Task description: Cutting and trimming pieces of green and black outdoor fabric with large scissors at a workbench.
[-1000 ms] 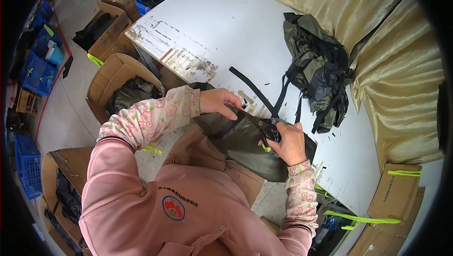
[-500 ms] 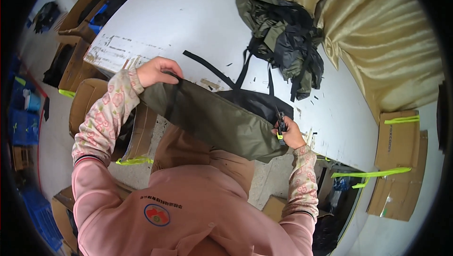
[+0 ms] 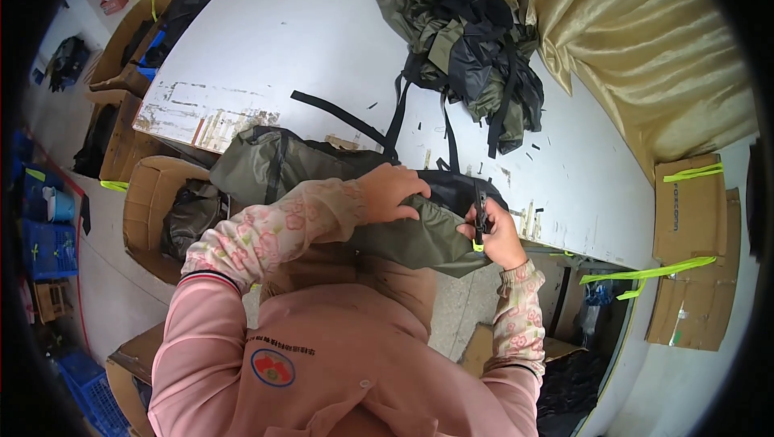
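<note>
An olive-green fabric bag with black straps lies across the near edge of the white table. My left hand grips the bag's fabric near its middle. My right hand is closed around a small black tool with a yellow-green tip, held against the bag's right end. A black strap runs from the bag out over the table.
A heap of olive and black bags sits at the far right of the table, by a tan curtain. Cardboard boxes holding dark fabric stand on the floor at left. Flat cartons lean at right.
My left hand has moved right along the bag, from its left end to near its middle. The bag now rests lower on the table edge.
</note>
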The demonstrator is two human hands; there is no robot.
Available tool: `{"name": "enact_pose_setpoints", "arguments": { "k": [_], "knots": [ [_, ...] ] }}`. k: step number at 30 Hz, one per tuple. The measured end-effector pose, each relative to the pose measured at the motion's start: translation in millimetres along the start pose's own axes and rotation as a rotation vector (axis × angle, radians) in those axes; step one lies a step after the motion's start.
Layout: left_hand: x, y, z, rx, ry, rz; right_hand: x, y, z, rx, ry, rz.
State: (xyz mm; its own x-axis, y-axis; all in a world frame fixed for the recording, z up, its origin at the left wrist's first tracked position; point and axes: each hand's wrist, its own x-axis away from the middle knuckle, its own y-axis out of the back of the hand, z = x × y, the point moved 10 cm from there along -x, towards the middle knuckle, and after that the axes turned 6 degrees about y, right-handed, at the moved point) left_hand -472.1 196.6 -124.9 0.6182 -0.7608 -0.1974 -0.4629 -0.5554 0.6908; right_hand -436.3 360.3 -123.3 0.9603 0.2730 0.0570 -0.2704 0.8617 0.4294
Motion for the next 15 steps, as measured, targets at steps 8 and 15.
{"name": "enact_pose_setpoints", "arguments": {
  "k": [8,15],
  "knots": [
    [33.8,55.9,47.5,-0.370,0.123,0.091,1.0,79.3,7.6,-0.061,0.044,-0.310],
    [48.4,164.3,96.0,-0.328,0.387,-0.202,-44.2,121.0,12.4,0.489,0.185,-0.579]
  ]
}}
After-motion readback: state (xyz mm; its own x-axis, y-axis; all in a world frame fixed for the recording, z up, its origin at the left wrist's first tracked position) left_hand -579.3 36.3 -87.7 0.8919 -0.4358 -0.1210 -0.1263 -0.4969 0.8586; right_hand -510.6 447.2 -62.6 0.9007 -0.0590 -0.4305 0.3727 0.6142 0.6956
